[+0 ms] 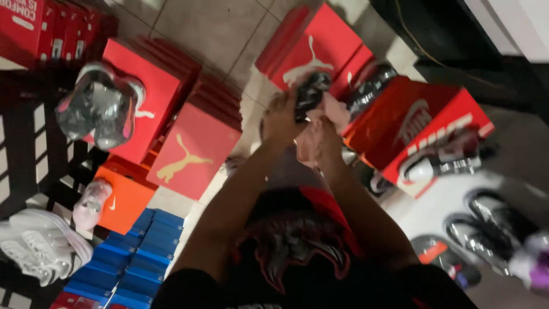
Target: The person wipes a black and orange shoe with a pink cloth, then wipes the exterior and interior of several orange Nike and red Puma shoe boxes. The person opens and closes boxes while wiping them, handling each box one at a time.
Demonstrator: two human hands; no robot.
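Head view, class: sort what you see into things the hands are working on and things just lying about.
In hand: left hand, right hand, glossy black shoe, pink cloth.

Lying about: red shoeboxes, blue boxes, orange box, white trainers, black sandals.

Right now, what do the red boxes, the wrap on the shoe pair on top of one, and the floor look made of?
Red boxes: cardboard by the look, matte, crisp folded edges. Wrap on the shoe pair: seemingly clear plastic film, glossy, with glare patches and the shoes showing through. Floor: probably ceramic tile, smooth grey, with straight grout lines. Blur leaves all three uncertain.
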